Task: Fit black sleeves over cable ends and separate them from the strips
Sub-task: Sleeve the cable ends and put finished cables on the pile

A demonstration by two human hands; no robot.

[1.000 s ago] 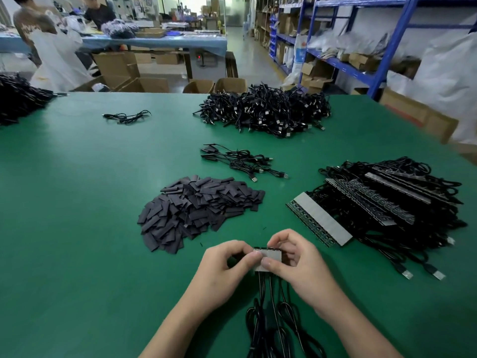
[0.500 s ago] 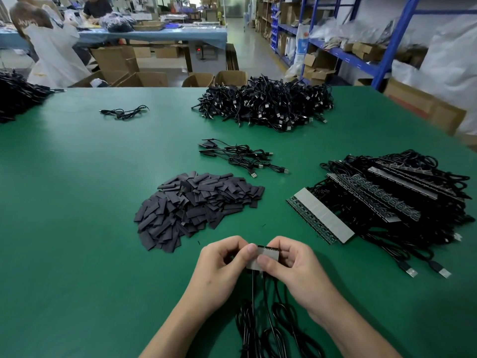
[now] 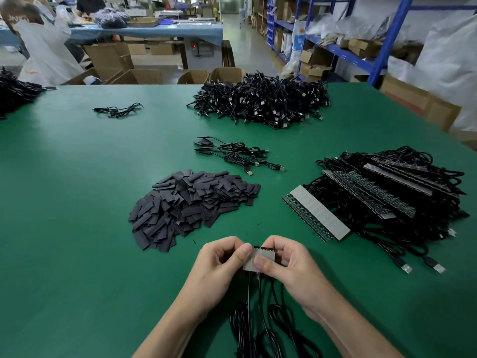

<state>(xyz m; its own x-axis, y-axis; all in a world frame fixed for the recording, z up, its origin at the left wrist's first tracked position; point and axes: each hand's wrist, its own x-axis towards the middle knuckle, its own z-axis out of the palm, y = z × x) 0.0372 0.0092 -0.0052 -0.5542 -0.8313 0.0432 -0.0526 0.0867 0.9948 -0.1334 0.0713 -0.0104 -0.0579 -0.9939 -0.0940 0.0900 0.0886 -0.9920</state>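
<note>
Pinching a short strip (image 3: 259, 259) at lower centre, left hand (image 3: 219, 264) and right hand (image 3: 289, 267) hold it with curled fingers above the green desk (image 3: 77, 228); black cables (image 3: 260, 319) hang below.

My left hand (image 3: 222, 264) and right hand (image 3: 289, 270) cover both ends of the strip (image 3: 267, 253). Its cables (image 3: 240, 332) run past the bottom edge. The far-left cable heap (image 3: 15, 94) is cropped.
</note>
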